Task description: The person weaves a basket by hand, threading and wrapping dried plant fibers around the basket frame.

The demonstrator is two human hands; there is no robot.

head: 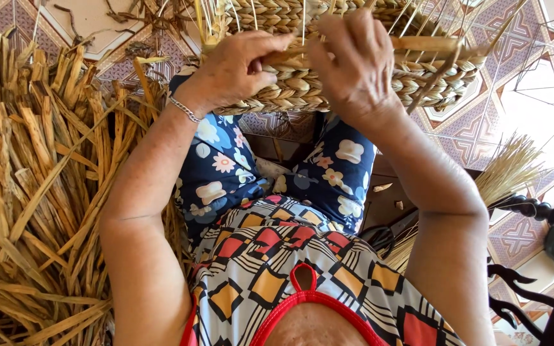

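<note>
Left hand, right hand gripping woven basket, dried reeds beside

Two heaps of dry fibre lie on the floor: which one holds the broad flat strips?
The big pile of flat strips by the left arm. The bundle of thin straws on the right is fine, round and pale.

Under my left hand and my right hand the round basket of braided tan straw feels dry, matt and ridged, its thin upright stalks stiff. On my left wrist sits a thin silver metal chain bracelet, faintly shiny. The heap of flat, dried golden reed strips looks rough and fibrous (papery at the frayed ends). My navy floral cloth trousers look soft, and the patterned ceramic floor tiles look smooth.
</note>
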